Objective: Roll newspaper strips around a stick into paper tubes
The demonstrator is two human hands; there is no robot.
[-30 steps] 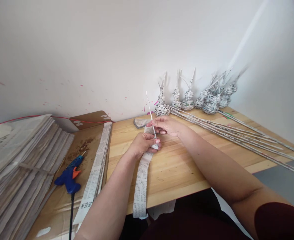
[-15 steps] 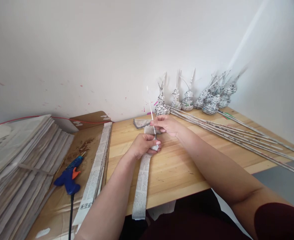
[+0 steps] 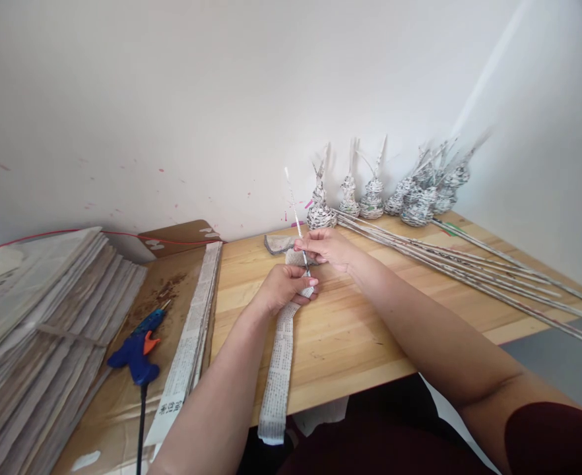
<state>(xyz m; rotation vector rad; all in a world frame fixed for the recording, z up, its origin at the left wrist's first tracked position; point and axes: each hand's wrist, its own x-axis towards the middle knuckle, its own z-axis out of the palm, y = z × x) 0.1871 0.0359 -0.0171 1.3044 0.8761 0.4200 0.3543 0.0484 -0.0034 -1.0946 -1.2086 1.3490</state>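
A long newspaper strip (image 3: 277,369) runs up over the table's front edge into my left hand (image 3: 291,290), which is closed on it with thumb and fingers. Out of this grip rises a thin rolled paper tube (image 3: 296,214), slanting up and to the left. My right hand (image 3: 323,247) pinches the tube between thumb and fingers, just above my left hand. The strip and the tube meet at my left fingers, where the join is partly hidden. Behind my hands lies a folded grey cloth (image 3: 278,243).
Several woven paper figures (image 3: 371,200) stand along the wall, with several long paper rods (image 3: 444,264) lying right of my hands. On cardboard at left lie a blue glue gun (image 3: 137,353), a pile of cut newspaper strips (image 3: 192,330) and a tall newspaper stack (image 3: 68,330).
The tube leans slightly further left. The hanging strip end has shifted a little left and down. Both hands stay almost in place.
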